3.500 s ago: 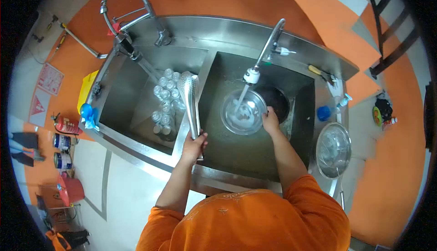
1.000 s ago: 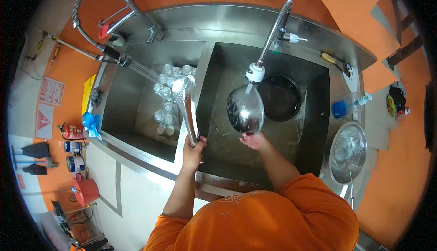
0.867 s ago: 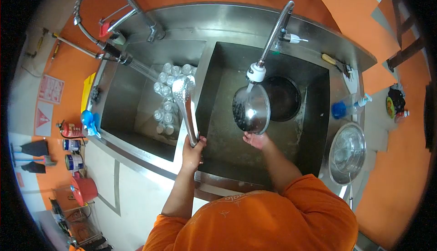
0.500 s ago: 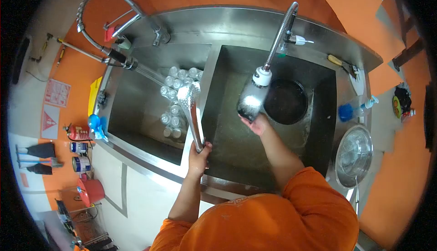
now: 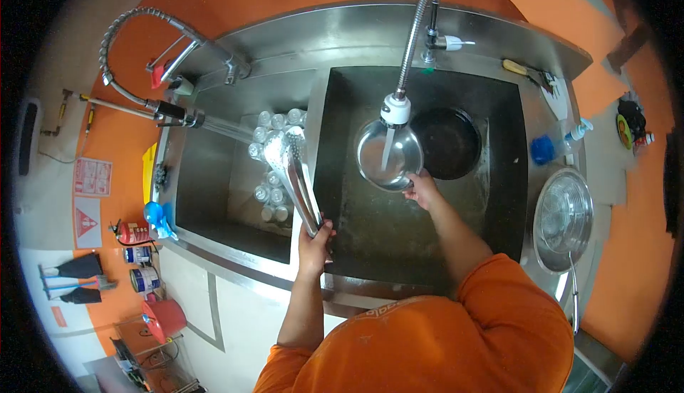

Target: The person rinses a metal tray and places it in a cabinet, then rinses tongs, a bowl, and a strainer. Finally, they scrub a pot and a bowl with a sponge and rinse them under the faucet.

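Note:
My left hand (image 5: 315,248) is closed round the handle end of shiny metal tongs (image 5: 301,186). Their broad heads are in the spray from the left hose tap (image 5: 178,113). Between finger and thumb, my right hand (image 5: 425,190) grips the rim of a round metal bowl (image 5: 367,158). A stream from the white-headed tap (image 5: 396,110) falls into this bowl, which is over the right sink (image 5: 399,243). Behind it a round black pan (image 5: 456,143) sits in that sink. Several clear glasses or jars (image 5: 263,193) stand in the left sink (image 5: 214,200), partly hidden by the tongs.
On the right ledge are a bottle of blue liquid (image 5: 543,149), a yellow-handled tool (image 5: 514,67) and a metal strainer (image 5: 545,250) with clear dishes in it. A blue object (image 5: 158,218) rests on the left rim. A red fire extinguisher (image 5: 132,232) is farther left.
My right hand has turned the bowl from showing its shiny outside to facing open upward under the tap. The tongs in my left hand have parted slightly at their heads.

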Available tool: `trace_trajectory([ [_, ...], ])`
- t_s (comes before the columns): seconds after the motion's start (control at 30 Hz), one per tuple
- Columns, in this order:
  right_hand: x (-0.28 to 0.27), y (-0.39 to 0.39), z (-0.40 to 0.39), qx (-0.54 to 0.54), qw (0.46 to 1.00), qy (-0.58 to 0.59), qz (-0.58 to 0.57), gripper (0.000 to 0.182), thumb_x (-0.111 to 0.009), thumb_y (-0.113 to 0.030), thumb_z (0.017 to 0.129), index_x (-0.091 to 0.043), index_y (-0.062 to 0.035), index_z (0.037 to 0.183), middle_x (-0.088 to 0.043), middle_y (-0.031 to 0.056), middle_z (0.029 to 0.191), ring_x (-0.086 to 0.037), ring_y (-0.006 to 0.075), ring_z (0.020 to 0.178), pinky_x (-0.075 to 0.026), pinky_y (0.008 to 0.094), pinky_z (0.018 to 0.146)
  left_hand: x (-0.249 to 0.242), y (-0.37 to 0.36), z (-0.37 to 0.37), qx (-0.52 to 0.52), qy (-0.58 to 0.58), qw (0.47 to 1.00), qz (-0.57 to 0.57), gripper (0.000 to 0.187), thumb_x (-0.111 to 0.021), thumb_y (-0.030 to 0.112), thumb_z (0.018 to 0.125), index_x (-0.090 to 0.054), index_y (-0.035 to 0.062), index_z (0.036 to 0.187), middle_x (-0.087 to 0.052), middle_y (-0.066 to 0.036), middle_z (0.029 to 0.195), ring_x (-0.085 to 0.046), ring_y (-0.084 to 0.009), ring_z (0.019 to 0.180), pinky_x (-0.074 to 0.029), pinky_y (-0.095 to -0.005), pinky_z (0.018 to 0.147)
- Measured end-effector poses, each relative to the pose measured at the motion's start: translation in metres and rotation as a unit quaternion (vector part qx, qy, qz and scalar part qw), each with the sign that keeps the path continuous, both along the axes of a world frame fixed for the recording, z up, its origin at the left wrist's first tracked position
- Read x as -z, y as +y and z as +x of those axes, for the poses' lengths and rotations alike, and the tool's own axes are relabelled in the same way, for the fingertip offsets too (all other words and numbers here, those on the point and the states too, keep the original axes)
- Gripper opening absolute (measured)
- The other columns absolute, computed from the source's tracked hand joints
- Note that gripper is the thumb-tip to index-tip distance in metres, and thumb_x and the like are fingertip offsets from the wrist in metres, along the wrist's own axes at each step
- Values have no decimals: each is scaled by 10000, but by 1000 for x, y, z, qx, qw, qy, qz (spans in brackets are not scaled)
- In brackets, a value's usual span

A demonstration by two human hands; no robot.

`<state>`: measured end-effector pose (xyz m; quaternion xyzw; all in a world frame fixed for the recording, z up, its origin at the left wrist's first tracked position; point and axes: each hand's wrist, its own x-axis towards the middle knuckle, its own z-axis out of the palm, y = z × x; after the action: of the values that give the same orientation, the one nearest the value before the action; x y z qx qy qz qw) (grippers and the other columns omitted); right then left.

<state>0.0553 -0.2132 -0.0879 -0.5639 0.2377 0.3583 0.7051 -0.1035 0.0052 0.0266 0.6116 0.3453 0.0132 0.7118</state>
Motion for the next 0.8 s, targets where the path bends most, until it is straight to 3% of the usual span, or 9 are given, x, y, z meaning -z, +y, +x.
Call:
trace_trajectory([
  [0.03,0,-1,-2,-21,1000,-5,-7,288,-491,-146,801,-402,-91,1069,-548,91,760,-546,179,595,-455,302,491,1,0,0,1,1,1000,2,312,-602,114,778,-456,-3,1028,-527,-31,823,-516,-107,700,-431,-227,623],
  [0.13,-1,-17,-5,-162,987,8,-11,305,-489,-140,777,-403,-89,1065,-542,81,752,-541,162,584,-446,285,470,2,-3,1,-11,-23,1000,5,334,-624,140,760,-470,31,1035,-528,-7,788,-514,-90,653,-384,-202,496],
  [0.3,2,-30,6,-315,921,-110,-203,268,-480,-144,769,-428,12,981,-543,119,647,-536,179,423,-400,281,341,-5,-3,-2,4,-1,1000,14,380,-619,182,752,-468,14,1057,-527,-19,829,-517,-102,673,-400,-220,561],
  [0.4,-6,-26,9,-277,904,-174,-274,260,-475,-126,786,-416,31,984,-551,159,698,-558,193,446,-409,276,337,-8,-6,-2,4,5,1000,19,402,-621,178,749,-460,-4,1069,-529,-22,822,-518,-108,670,-403,-222,581],
  [0.5,11,-6,-8,-132,943,-196,-232,270,-476,-96,793,-383,36,1010,-545,180,759,-544,209,432,-428,287,348,-7,-7,-2,2,19,1000,-4,313,-595,101,776,-459,-2,1038,-528,-30,829,-515,-103,658,-425,-227,608],
  [0.6,16,2,-26,-54,987,-130,-75,317,-478,-76,784,-352,4,1064,-525,164,835,-538,212,462,-458,281,361,0,-8,-2,3,6,1000,-12,312,-592,98,777,-457,-2,1041,-524,-30,825,-513,-106,647,-428,-226,598],
  [0.63,14,3,-28,-39,994,-100,-20,354,-493,-85,777,-330,-25,1086,-520,136,844,-538,201,538,-437,293,367,0,-8,-1,7,11,1000,-10,307,-591,96,777,-458,-1,1036,-521,-28,817,-509,-106,644,-426,-227,593],
  [0.8,10,13,-25,109,989,-34,95,224,-449,-150,807,-414,-9,977,-519,100,788,-508,206,607,-428,317,471,-8,-10,-1,54,26,998,27,288,-599,95,773,-462,9,1011,-507,-22,775,-484,-98,629,-411,-228,571],
])
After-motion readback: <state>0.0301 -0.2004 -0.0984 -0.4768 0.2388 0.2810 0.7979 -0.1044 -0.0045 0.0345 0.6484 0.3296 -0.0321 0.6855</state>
